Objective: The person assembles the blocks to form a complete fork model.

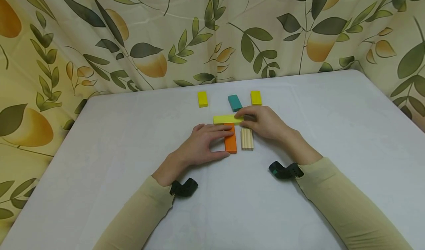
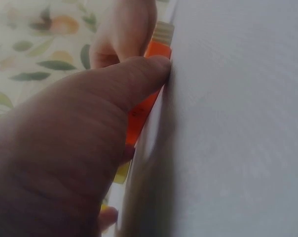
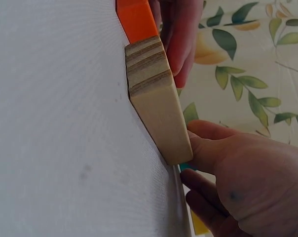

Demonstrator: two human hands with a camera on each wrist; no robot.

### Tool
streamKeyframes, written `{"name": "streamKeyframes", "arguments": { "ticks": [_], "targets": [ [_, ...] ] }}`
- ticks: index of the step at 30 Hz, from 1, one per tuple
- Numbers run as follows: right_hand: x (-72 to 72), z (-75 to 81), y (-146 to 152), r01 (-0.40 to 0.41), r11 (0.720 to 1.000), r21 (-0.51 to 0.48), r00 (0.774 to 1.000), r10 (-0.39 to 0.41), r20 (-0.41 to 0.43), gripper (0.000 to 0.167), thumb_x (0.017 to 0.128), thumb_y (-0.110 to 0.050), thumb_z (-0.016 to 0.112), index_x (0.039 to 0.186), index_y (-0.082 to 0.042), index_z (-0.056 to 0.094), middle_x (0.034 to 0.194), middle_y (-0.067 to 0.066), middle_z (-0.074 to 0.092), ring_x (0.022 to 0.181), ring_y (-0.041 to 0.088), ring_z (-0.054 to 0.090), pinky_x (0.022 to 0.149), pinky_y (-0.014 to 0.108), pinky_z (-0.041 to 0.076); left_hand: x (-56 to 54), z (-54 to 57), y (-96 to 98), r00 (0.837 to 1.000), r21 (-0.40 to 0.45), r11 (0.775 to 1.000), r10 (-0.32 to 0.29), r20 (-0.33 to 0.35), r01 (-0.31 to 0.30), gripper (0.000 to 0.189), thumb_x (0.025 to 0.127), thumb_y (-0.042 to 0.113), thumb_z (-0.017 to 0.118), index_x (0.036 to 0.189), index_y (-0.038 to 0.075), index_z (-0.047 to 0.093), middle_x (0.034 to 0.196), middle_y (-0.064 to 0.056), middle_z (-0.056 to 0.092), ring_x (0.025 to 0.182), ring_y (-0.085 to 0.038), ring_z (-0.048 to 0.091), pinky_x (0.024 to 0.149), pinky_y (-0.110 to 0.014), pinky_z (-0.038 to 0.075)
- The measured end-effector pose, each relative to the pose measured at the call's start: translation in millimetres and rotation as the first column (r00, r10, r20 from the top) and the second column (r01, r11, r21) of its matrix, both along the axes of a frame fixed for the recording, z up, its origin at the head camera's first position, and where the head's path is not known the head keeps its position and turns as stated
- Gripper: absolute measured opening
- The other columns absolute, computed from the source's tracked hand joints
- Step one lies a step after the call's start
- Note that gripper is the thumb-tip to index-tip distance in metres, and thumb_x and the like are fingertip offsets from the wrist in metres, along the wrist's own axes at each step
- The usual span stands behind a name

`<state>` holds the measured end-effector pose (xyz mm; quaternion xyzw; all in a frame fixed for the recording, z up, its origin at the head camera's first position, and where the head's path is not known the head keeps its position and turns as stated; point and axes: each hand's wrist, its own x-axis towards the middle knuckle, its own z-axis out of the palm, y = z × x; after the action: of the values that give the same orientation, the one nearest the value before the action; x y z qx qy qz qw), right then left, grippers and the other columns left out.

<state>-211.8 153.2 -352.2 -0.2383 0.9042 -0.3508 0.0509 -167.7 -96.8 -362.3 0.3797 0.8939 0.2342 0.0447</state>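
Beige sleeves [image 1: 348, 202] lie nearest in the head view, coming in from the near left and near right of the white table [image 1: 99, 158], a black wrist device [image 1: 185, 188] on each. Midway across and toward the far edge, the left hand [image 1: 200, 145] holds an orange block [image 1: 230, 145], thumb at its near end and fingers reaching over its far part. Crosswise at that far end lies a long yellow block [image 1: 223, 119], roughly parallel to the table's far edge; the right hand [image 1: 265, 122] pinches its right end between thumb and forefinger. Just right of the orange block, a small gap between, sits a plain wooden block [image 1: 247, 139]. Nearer the far edge are a short yellow block [image 1: 203, 99], a tilted teal block [image 1: 235, 103] and another short yellow block [image 1: 256, 97], all apart. Behind that edge hangs a leaf-and-fruit curtain [image 1: 189, 40].

From the left wrist, the thumb crosses close up, its tip at the orange block's end; the wooden block shows just past it.

From the right wrist, the wooden block's grained end stands foremost, the right thumb passing behind its other end; whether they touch, I cannot tell.
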Motion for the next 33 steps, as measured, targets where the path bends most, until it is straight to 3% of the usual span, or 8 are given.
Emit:
{"name": "streamKeyframes", "arguments": {
  "ticks": [9,14,21,27,33],
  "targets": [
    [-0.2,1.4,1,-0.002,1.0,0.003,1.0,0.002,-0.004,0.028,0.094,-0.007,0.071,0.122,-0.007,0.071,0.127,0.009,0.067,0.124,0.029,0.055,0.11,0.048,0.039,0.7,0.4,-0.3,1.0,0.005,1.0,0.009,0.009,-0.009,0.061,0.091,0.041,0.074,0.146,0.02,0.057,0.152,0.008,0.048,0.142,-0.013,0.037,0.116,-0.057,0.019],
    [-0.8,1.3,3,0.007,1.0,-0.025,1.0,-0.007,0.009,0.028,0.096,-0.009,0.068,0.124,-0.007,0.07,0.129,0.01,0.065,0.124,0.029,0.054,0.111,0.049,0.037,0.2,-1.9,-2.1,1.0,0.086,0.996,0.013,0.011,-0.014,0.055,0.092,0.04,0.072,0.142,0.019,0.061,0.147,0.009,0.054,0.138,-0.01,0.042,0.115,-0.051,0.022],
    [-1.1,0.4,4,0.032,0.999,-0.036,0.999,-0.031,0.02,0.03,0.097,-0.008,0.067,0.127,-0.006,0.069,0.129,0.011,0.064,0.121,0.029,0.055,0.109,0.047,0.039,-5.0,-6.1,-10.1,1.0,0.266,0.964,0.008,-0.028,0.0,0.038,0.092,0.025,0.071,0.127,0.011,0.07,0.127,0.004,0.067,0.123,-0.012,0.055,0.108,-0.034,0.039],
    [-2.0,0.6,4,0.039,0.998,-0.039,0.999,-0.039,0.006,0.03,0.097,-0.008,0.066,0.126,-0.005,0.069,0.128,0.012,0.065,0.119,0.029,0.056,0.108,0.047,0.041,-8.6,-5.5,-13.8,0.997,0.333,0.942,0.047,-0.056,-0.025,0.033,0.092,0.019,0.073,0.122,0.007,0.072,0.121,-0.001,0.07,0.116,-0.017,0.058,0.103,-0.035,0.044],
    [-2.0,2.4,5,0.071,0.996,-0.058,0.997,-0.069,0.031,0.029,0.098,-0.011,0.066,0.127,-0.006,0.068,0.127,0.011,0.065,0.117,0.03,0.057,0.106,0.047,0.044,-10.3,-3.8,-14.9,0.991,0.369,0.925,0.121,-0.055,-0.093,0.035,0.089,0.017,0.077,0.122,0.007,0.071,0.125,-0.004,0.068,0.119,-0.02,0.055,0.104,-0.038,0.043]
  ]
}}
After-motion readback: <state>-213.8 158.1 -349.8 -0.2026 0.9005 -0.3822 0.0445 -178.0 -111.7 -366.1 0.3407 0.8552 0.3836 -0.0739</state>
